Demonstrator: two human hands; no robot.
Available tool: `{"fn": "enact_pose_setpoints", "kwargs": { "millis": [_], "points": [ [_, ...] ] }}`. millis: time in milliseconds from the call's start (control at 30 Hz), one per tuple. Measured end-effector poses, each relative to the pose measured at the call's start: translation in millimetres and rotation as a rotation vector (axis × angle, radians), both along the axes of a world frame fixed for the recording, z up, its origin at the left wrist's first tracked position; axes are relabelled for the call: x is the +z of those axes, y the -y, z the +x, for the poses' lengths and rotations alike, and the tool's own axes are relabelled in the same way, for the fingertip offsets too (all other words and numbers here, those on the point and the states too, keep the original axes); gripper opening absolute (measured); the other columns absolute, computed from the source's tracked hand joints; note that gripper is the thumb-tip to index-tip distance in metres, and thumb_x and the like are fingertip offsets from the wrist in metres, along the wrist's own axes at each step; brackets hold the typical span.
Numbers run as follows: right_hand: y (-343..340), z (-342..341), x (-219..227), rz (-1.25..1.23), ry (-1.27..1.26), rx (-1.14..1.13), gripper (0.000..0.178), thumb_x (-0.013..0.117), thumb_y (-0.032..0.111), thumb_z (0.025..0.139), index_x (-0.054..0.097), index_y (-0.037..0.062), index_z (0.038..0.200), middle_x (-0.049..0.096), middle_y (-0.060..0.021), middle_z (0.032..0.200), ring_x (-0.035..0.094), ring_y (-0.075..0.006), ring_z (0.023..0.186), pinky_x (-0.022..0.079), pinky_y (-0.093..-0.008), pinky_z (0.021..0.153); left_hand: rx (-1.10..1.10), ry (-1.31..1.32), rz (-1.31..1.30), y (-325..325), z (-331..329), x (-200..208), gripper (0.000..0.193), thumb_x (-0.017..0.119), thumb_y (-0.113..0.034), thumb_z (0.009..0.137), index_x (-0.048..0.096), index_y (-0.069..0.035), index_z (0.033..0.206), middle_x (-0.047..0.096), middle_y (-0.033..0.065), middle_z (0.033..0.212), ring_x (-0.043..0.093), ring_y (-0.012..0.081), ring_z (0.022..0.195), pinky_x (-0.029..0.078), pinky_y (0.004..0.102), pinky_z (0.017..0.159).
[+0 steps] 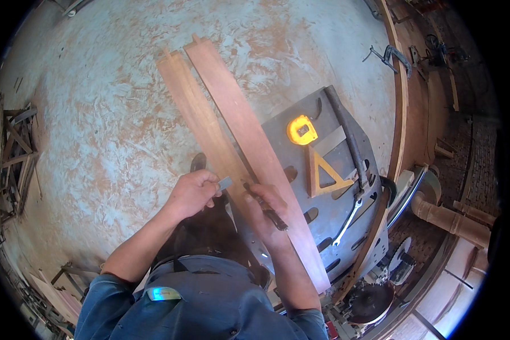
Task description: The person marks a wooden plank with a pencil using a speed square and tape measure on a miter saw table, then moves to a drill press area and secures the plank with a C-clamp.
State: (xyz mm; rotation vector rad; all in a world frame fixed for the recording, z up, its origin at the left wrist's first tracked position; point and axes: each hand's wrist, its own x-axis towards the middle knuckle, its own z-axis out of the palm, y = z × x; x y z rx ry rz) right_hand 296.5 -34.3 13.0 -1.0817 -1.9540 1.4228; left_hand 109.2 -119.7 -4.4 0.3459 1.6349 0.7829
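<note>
Two long wooden boards lie side by side, each with a tenon at its far end: the left board and the right board. My left hand is closed on a small flat metal piece, whose end sticks out over the left board's edge. Its full shape is hidden by my fingers. Over the boards, my right hand is closed around a dark, slim, pen-like tool. One end of that tool points back toward me.
A grey slotted metal table supports the boards. On it are a yellow tape measure, a wooden set square and a wrench. A C-clamp grips a wooden edge at right. Circular saw blades sit at lower right.
</note>
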Motion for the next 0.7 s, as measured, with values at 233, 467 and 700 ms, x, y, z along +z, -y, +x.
{"fn": "enact_pose_setpoints", "kwargs": {
  "millis": [233, 467, 700],
  "points": [
    [0.0, 5.4, -2.4, -0.027, -0.006, -0.016, 0.017, 0.070, 0.001, 0.086, 0.067, -0.0033, 0.102, 0.067, -0.0150, 0.094, 0.065, -0.0257, 0.087, 0.051, -0.0338, 0.079, -0.073, 0.067, -0.012, 9.5, 11.8, -2.4, 0.012, 0.061, -0.011, 0.095, 0.066, -0.002, 0.101, 0.070, 0.0048, 0.083, 0.062, 0.0086, 0.061, 0.049, 0.0245, 0.048],
    [3.5, 11.6, -4.5, -0.030, 0.024, -0.043, 0.017, 0.070, 0.001, 0.086, 0.066, -0.0027, 0.102, 0.066, -0.0148, 0.093, 0.065, -0.0252, 0.085, 0.051, -0.0334, 0.078, -0.047, 0.072, -0.015, 12.6, 17.4, -6.1, 0.012, 0.059, -0.011, 0.096, 0.066, -0.002, 0.101, 0.070, 0.0050, 0.083, 0.063, 0.0090, 0.062, 0.048, 0.0241, 0.049],
    [6.8, 25.5, -2.7, 0.006, 0.021, -0.056, 0.016, 0.071, 0.002, 0.086, 0.066, -0.0029, 0.101, 0.066, -0.0153, 0.093, 0.065, -0.0249, 0.084, 0.051, -0.0331, 0.077, 0.000, 0.044, 0.006, 15.0, 15.5, -9.5, 0.016, 0.057, -0.013, 0.095, 0.066, -0.003, 0.104, 0.070, 0.0069, 0.085, 0.063, 0.0117, 0.061, 0.050, 0.0260, 0.050]
  ]
}}
